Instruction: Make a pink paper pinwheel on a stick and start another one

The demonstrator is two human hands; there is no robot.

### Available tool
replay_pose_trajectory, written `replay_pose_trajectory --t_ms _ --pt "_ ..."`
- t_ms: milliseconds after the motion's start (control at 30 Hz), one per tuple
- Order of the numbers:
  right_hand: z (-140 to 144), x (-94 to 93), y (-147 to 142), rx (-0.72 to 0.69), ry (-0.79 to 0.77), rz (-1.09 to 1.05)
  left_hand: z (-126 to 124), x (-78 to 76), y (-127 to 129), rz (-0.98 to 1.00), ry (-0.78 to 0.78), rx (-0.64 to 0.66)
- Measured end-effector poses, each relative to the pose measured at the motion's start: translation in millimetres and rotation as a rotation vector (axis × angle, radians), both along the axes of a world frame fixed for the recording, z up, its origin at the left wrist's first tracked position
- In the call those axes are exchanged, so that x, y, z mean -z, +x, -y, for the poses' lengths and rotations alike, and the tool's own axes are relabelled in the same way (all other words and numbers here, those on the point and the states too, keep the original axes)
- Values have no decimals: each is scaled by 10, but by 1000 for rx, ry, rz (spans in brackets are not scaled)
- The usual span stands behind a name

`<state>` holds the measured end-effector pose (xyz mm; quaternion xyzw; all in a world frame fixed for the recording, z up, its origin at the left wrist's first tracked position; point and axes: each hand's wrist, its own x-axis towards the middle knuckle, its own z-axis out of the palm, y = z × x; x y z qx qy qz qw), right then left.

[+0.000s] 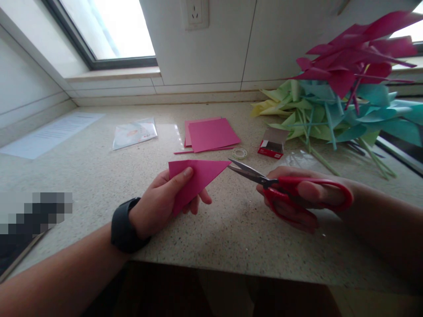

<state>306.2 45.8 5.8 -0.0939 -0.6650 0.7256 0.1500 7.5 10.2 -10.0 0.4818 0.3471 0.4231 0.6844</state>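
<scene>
My left hand pinches a pink paper folded into a triangle, thumb on top and fingers beneath. The triangle's sharp corner points right. My right hand grips a pair of scissors with red handles, fingers through the loops. Its blades are slightly parted, and their tips are right at the paper's right corner; whether they touch it I cannot tell. Behind the paper lie a stack of pink paper sheets and a thin pink paper stick.
A roll of clear tape and an opened red box lie beyond the scissors. Paper pinwheels in pink, blue, green and yellow are piled at the back right. A plastic packet and a printed sheet lie at the left. The counter's edge runs in front.
</scene>
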Motion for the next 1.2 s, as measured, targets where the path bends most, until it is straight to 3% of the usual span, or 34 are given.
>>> replay_pose_trajectory --t_ms 167,333,767,1200 --pt "-5 4 36 38 -25 23 15 3 18 12 7 -21" --pt "-61 17 92 -13 -38 74 29 25 7 -74 78 -76" --pt "-184 -23 99 -163 -23 79 85 7 -27 -243 216 -13" --pt "-109 -19 86 -97 -72 34 101 6 -25 -271 232 19"
